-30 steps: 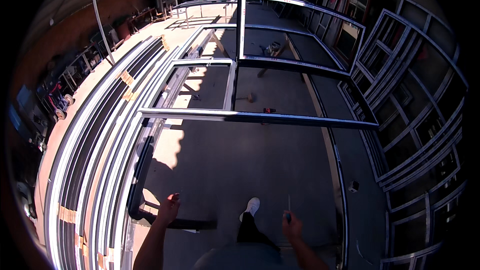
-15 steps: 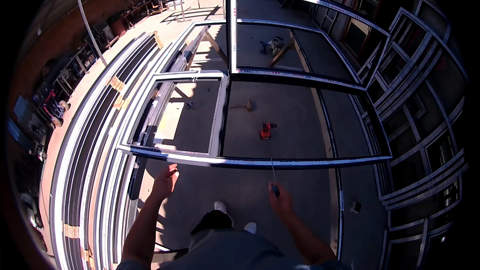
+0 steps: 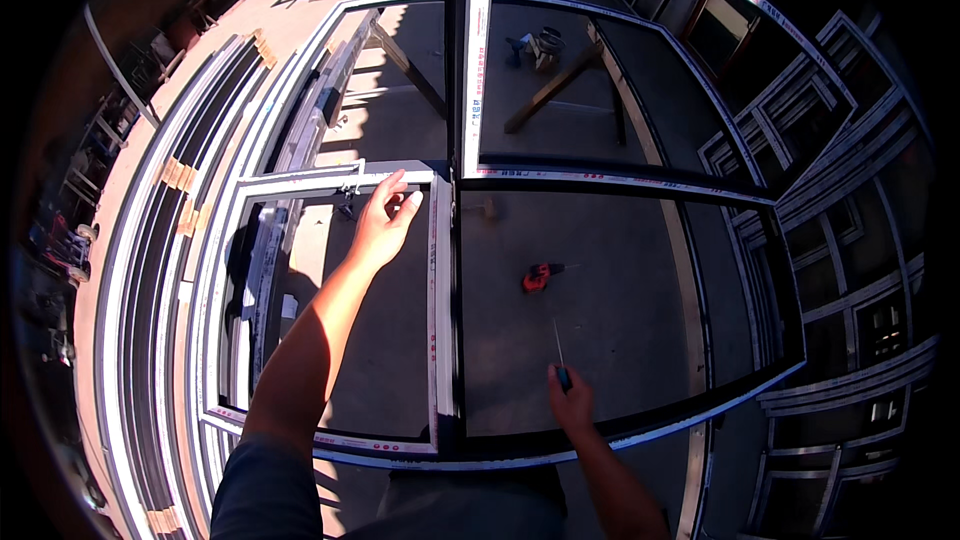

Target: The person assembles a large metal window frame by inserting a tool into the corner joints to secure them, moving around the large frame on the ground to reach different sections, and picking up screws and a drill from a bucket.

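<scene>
A large white and black window frame lies flat in front of me, with a smaller white sash set in its near left part. My left hand reaches over that sash, close to its far rail, fingers apart and holding nothing. Whether a fingertip touches the rail cannot be told. Small metal hardware sits on this rail, left of the hand. Over the near right opening, my right hand is closed round the dark handle of a screwdriver, its thin shaft pointing away. Another sash stands raised beyond.
Through the near right opening a red cordless drill shows below. Long profiles are stacked on the left, with cardboard pieces between. Several frames lean on the right. Wooden trestle legs show under the far part.
I have come closer to the frame, which now fills more of the view. My left hand has moved forward over the small sash. My right hand still holds the screwdriver, now above the opening.
</scene>
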`<state>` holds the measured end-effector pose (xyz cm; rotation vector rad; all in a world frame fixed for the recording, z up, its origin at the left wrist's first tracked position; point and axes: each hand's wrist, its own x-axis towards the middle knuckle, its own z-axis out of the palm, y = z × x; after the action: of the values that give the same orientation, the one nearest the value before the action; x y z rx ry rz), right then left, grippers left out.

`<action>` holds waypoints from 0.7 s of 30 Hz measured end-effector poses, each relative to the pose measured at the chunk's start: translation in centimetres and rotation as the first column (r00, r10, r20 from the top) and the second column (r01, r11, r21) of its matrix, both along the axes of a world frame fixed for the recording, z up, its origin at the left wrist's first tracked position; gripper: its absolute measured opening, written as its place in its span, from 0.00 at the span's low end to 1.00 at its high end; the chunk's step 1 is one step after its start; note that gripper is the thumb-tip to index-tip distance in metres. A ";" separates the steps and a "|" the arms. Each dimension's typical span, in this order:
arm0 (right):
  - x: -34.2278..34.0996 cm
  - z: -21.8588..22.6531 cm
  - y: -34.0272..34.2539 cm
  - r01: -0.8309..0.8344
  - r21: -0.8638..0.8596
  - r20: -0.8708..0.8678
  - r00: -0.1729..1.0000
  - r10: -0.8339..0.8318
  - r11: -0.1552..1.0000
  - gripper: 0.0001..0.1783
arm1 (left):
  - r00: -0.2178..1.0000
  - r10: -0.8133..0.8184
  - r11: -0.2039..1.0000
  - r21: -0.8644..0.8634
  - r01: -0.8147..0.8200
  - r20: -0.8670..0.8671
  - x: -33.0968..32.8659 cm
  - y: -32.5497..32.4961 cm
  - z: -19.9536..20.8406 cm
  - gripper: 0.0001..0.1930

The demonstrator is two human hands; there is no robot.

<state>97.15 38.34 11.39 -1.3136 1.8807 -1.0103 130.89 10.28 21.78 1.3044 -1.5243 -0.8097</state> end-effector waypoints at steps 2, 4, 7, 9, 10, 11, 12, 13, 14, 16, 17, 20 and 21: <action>1.8 -0.6 -4.7 0.035 0.042 -0.045 0.998 -0.033 0.999 0.16 | 1.000 0.022 0.999 -0.038 -0.023 -0.016 -1.9 -7.3 -1.1 0.38; 3.7 -2.5 -9.7 0.059 0.046 0.015 0.998 -0.060 0.997 0.16 | 0.998 0.059 0.996 -0.066 -0.061 -0.025 -3.4 -13.4 -1.4 0.41; 6.1 -6.8 -16.9 0.078 -0.024 0.277 0.959 -0.068 0.997 0.14 | 0.994 0.100 0.991 -0.087 -0.104 -0.047 -4.8 -19.4 -2.5 0.53; 7.7 -8.5 -21.7 0.097 -0.093 0.453 0.891 -0.044 0.991 0.12 | 0.997 0.056 0.987 -0.145 -0.064 -0.059 -5.5 -22.5 -4.5 0.60; 8.3 -9.0 -23.8 0.169 -0.099 0.484 0.869 -0.100 0.981 0.12 | 0.999 0.014 0.976 -0.215 -0.024 -0.048 -6.2 -23.5 -5.1 0.57; 8.8 -9.4 -26.0 0.251 -0.114 0.512 0.844 -0.160 0.961 0.12 | 0.999 -0.037 0.956 -0.292 0.024 -0.039 -7.1 -24.5 -5.2 0.54; 8.9 -9.4 -27.8 0.336 -0.189 0.543 0.819 -0.187 0.923 0.14 | 0.987 -0.137 0.948 -0.301 0.106 -0.082 -8.4 -24.3 -4.6 0.51; 9.5 -9.5 -29.6 0.394 -0.250 0.576 0.795 -0.191 0.884 0.15 | 0.997 -0.065 0.939 -0.340 0.046 -0.045 -8.5 -24.9 -5.4 0.51; 9.8 -9.3 -30.9 0.393 -0.319 0.492 0.846 -0.204 0.862 0.16 | 0.985 -0.114 0.872 -0.488 0.036 -0.132 -8.3 -25.5 -5.7 0.50; 9.7 -9.0 -32.9 0.452 -0.418 0.391 0.872 -0.293 0.788 0.16 | 0.878 -0.400 0.916 -0.149 0.373 -0.263 -6.0 -20.4 -0.7 0.65; 10.0 -8.8 -33.7 0.488 -0.455 0.373 0.864 -0.338 0.745 0.15 | 0.952 -0.261 0.951 -0.215 0.224 -0.163 -6.9 -21.9 -2.3 0.63; 9.3 -9.6 -35.2 0.471 -0.555 0.417 0.871 -0.261 0.686 0.13 | 0.995 -0.093 0.931 -0.358 0.075 -0.033 -8.1 -24.9 -5.0 0.62; 8.6 -9.8 -35.1 0.445 -0.580 0.437 0.877 -0.199 0.683 0.13 | 0.993 -0.117 0.922 -0.374 0.098 -0.029 -8.3 -25.3 -5.6 0.61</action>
<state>105.72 3.23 1.55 -1.0478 1.5475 -2.1168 122.61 -15.00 16.19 0.9200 -1.6256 -0.5789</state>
